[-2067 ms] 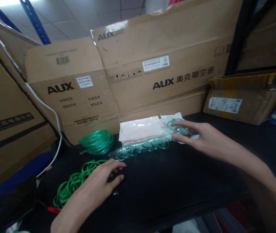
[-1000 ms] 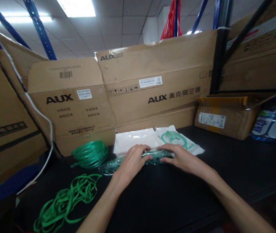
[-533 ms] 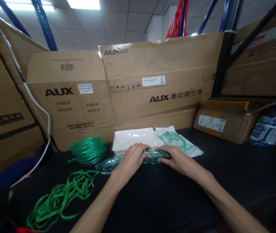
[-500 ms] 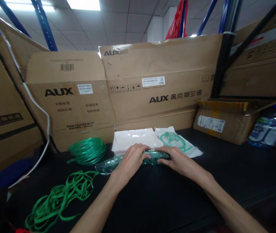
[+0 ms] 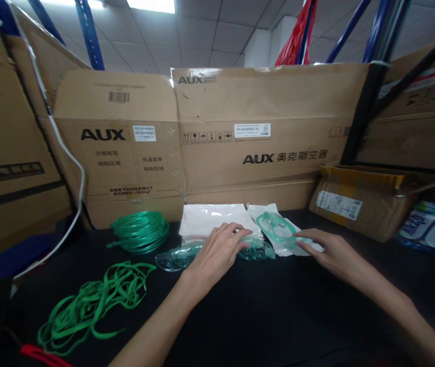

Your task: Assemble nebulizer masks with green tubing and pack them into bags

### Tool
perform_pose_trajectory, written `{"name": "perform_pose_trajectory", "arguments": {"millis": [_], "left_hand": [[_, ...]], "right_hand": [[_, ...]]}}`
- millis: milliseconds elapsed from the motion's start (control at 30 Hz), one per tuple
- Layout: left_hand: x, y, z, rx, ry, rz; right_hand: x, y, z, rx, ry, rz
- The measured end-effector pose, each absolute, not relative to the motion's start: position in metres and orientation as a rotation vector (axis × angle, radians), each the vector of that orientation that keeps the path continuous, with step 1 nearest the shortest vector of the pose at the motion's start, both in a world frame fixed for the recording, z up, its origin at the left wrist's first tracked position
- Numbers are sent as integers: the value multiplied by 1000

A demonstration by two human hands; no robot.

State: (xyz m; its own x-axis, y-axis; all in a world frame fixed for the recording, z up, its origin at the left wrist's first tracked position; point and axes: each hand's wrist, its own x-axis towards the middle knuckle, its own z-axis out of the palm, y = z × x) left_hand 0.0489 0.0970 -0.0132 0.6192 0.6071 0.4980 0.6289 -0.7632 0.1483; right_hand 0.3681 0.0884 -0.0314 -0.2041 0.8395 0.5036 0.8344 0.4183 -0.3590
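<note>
A row of nested, clear green-tinted plastic masks (image 5: pixel 257 250) lies across the dark table. My left hand (image 5: pixel 223 250) rests over its middle and hides part of it, fingers apart and slightly bent. To the right, my right hand (image 5: pixel 328 250) is off the row with thumb and forefinger apart. Its fingertips are at the edge of a white packet (image 5: pixel 263 210) with a coil of thin green tubing (image 5: pixel 278 227) on it; whether they touch it I cannot tell. Behind the masks lie flat white bags (image 5: pixel 213 219).
Coiled green tubing (image 5: pixel 141 232) stands at the left, with a tangle of green elastic straps (image 5: pixel 98 300) nearer me. Upright cardboard (image 5: pixel 278 102) walls the back. An open carton (image 5: pixel 355 201) and a blue-capped bottle (image 5: pixel 431 216) stand right. A white cable (image 5: pixel 81 178) hangs left.
My right hand has let go of the mask row and moved right, towards the packet with tubing. My left hand stays on the row, fingers looser. The view has shifted slightly.
</note>
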Motion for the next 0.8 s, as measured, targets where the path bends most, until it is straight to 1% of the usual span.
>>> {"name": "perform_pose_trajectory", "arguments": {"millis": [200, 300, 400, 500, 600, 800], "left_hand": [[55, 91, -11, -2838, -889, -757], [57, 92, -14, -2845, -873, -739], [56, 95, -18, -2828, -917, -748], [53, 98, -21, -2818, -962, -766], [51, 101, -22, -2825, -982, -789], [51, 104, -28, -2845, -1022, -893]], "right_hand": [[369, 83, -47, -1392, -2109, -35], [349, 71, -41, -1325, -2135, -61], [323, 48, -32, -1163, -2188, -85], [308, 24, -33, -1125, -2259, -17], [309, 12, -44, -1207, -2310, 71], [324, 27, -69, -1325, -2277, 188]]}}
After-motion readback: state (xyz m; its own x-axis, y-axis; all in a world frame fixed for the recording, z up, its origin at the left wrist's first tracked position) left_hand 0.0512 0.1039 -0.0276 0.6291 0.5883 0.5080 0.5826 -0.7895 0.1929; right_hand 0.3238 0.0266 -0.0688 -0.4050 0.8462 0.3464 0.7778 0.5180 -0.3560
